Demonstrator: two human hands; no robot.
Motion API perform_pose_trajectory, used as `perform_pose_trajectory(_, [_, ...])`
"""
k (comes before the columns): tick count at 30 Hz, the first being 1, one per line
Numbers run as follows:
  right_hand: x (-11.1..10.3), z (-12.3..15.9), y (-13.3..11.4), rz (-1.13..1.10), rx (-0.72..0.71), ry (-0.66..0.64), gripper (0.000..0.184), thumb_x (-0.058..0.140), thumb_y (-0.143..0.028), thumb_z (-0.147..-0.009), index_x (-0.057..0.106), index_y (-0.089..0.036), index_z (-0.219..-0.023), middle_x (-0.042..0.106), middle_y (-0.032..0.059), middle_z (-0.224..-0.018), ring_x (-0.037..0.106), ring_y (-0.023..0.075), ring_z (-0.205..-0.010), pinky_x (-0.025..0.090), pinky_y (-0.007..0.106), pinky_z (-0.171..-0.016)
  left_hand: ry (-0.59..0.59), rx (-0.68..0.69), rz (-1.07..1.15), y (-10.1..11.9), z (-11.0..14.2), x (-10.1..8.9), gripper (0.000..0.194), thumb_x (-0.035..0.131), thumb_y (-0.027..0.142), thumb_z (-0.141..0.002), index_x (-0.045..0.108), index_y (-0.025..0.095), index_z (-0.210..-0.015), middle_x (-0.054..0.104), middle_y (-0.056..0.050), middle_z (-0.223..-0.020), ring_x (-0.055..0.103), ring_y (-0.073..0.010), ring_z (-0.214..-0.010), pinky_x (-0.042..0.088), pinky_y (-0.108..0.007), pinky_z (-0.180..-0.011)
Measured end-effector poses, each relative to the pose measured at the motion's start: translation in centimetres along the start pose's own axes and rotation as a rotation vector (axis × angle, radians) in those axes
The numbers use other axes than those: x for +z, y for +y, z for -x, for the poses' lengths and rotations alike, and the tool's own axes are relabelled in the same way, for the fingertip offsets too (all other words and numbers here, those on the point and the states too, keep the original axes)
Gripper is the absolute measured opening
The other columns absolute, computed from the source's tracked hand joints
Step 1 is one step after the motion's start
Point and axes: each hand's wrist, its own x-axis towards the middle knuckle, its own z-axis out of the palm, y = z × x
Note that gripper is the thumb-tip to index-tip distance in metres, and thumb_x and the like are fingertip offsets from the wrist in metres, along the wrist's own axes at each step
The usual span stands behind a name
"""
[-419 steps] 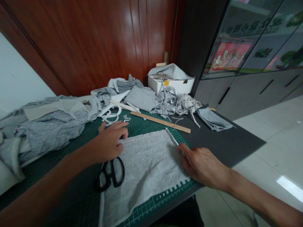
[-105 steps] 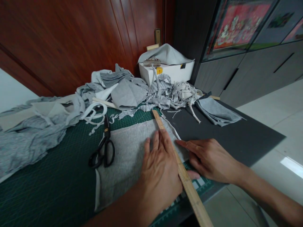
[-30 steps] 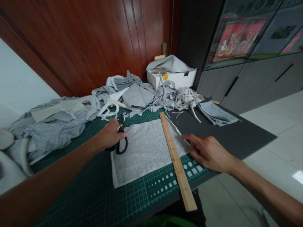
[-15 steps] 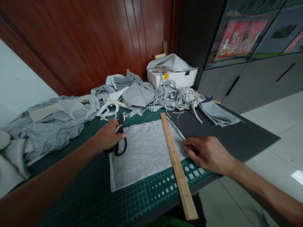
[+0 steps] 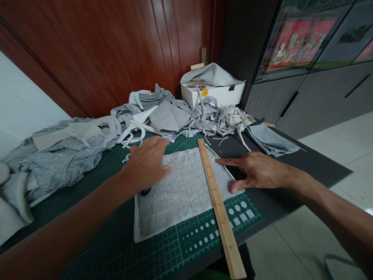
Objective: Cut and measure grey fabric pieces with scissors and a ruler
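A grey piece of cloth [image 5: 180,186] lies flat on the green cutting mat [image 5: 166,249]. A wooden ruler [image 5: 217,194] runs lengthwise across the cloth's right part, its near end jutting past the table edge. My left hand [image 5: 148,161] is over the cloth's left edge, fingers spread and holding nothing. Below that hand a bit of the black scissors' handle [image 5: 145,191] shows; the hand hides the rest. My right hand [image 5: 256,171] rests at the cloth's right edge, forefinger stretched out and thumb apart, both touching the fabric near its border.
Heaped grey fabric [image 5: 70,155] lines the back left. Cloth strips [image 5: 233,118] are piled before a white box [image 5: 224,95] with grey fabric on top. Folded grey cloths [image 5: 271,140] lie at the table's right. A wooden door [image 5: 116,50] and a cabinet [image 5: 326,93] stand behind.
My left hand has let go of the scissors and moved right, over the cloth. The right hand's fingers have uncurled; it has moved up slightly along the cloth's right edge.
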Motion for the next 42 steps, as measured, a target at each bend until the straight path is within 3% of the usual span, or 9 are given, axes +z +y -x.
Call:
perform_pose_trajectory(3, [-0.2, -0.5, -0.4, 0.024, 0.054, -0.045, 0.114, 0.067, -0.088, -0.08, 0.046, -0.016, -0.165, 0.074, 0.0068, -0.067, 0.066, 0.026, -0.062, 0.031, 0.031, -0.06, -0.106, 0.344, 0.142, 4.1, -0.7, 0.3, 0.1, 0.088, 0.058, -0.075, 0.046, 0.021, -0.157, 0.027, -0.018, -0.176, 0.025, -0.0425, -0.162, 0.03, -0.065, -0.124])
perform_pose_trajectory(5, [-0.5, -0.6, -0.7, 0.04, 0.085, -0.073, 0.123, 0.07, -0.091, -0.074, 0.042, -0.015, -0.167, 0.076, 0.0088, -0.069, 0.068, 0.0285, -0.064, 0.032, 0.031, -0.06, -0.235, 0.464, 0.213, 6.1, -1.2, 1.1, 0.116, 0.09, 0.067, -0.068, 0.038, 0.026, -0.163, 0.016, -0.014, -0.18, 0.012, -0.0418, -0.166, 0.025, -0.069, -0.125])
perform_pose_trajectory(7, [-0.9, -0.8, -1.0, 0.058, 0.095, -0.094, 0.13, 0.074, -0.091, -0.07, 0.039, -0.012, -0.167, 0.078, 0.0114, -0.073, 0.07, 0.0311, -0.067, 0.033, 0.032, -0.06, -0.325, 0.5, 0.264, 7.1, -1.6, 2.0, 0.122, 0.088, 0.071, -0.067, 0.033, 0.028, -0.166, 0.012, -0.014, -0.18, 0.008, -0.0408, -0.167, 0.019, -0.074, -0.125])
perform_pose_trajectory(12, [-1.9, -2.0, -1.1, 0.005, 0.068, -0.14, 0.144, 0.088, -0.083, -0.057, 0.035, -0.01, -0.169, 0.081, 0.0127, -0.08, 0.073, 0.0325, -0.069, 0.039, 0.033, -0.059, -0.325, 0.507, 0.342, 7.0, -1.7, 3.1, 0.12, 0.084, 0.075, -0.069, 0.036, 0.023, -0.165, 0.018, -0.018, -0.179, 0.013, -0.0381, -0.167, 0.015, -0.07, -0.128])
perform_pose_trajectory(18, [-2.8, -4.0, -1.5, -0.017, 0.102, -0.246, 0.161, 0.096, -0.076, -0.043, 0.025, -0.009, -0.171, 0.083, 0.0202, -0.107, 0.078, 0.0385, -0.091, 0.05, 0.036, -0.067, -0.265, 0.459, 0.382, 6.7, -0.7, 3.2, 0.113, 0.083, 0.076, -0.069, 0.045, 0.021, -0.16, 0.024, -0.02, -0.177, 0.016, -0.0382, -0.166, 0.017, -0.064, -0.13])
perform_pose_trajectory(23, [-2.8, -4.1, -1.7, -0.028, 0.114, -0.252, 0.164, 0.096, -0.074, -0.043, 0.02, -0.006, -0.172, 0.083, 0.0219, -0.106, 0.078, 0.0409, -0.094, 0.052, 0.04, -0.07, -0.221, 0.402, 0.398, 7.0, 0.2, 3.4, 0.119, 0.086, 0.081, -0.06, 0.049, 0.022, -0.157, 0.021, -0.023, -0.177, 0.009, -0.0424, -0.166, 0.022, -0.06, -0.129])
perform_pose_trajectory(28, [-2.8, -4.0, -1.7, -0.042, 0.103, -0.241, 0.164, 0.097, -0.074, -0.044, 0.02, -0.004, -0.171, 0.082, 0.0218, -0.105, 0.077, 0.0414, -0.096, 0.053, 0.041, -0.073, -0.184, 0.364, 0.39, 7.1, 0.8, 3.6, 0.113, 0.085, 0.08, -0.061, 0.052, 0.022, -0.152, 0.028, -0.022, -0.174, 0.015, -0.0444, -0.165, 0.026, -0.062, -0.128])
perform_pose_trajectory(42, [-2.3, -3.9, -1.2, -0.031, 0.077, -0.207, 0.163, 0.092, -0.081, -0.045, 0.022, -0.004, -0.171, 0.082, 0.0178, -0.096, 0.076, 0.0387, -0.089, 0.05, 0.038, -0.069, -0.203, 0.324, 0.474, 7.9, 0.9, 3.2, 0.1, 0.091, 0.071, -0.061, 0.058, 0.021, -0.143, 0.027, -0.02, -0.175, 0.019, -0.0422, -0.165, 0.032, -0.06, -0.129])
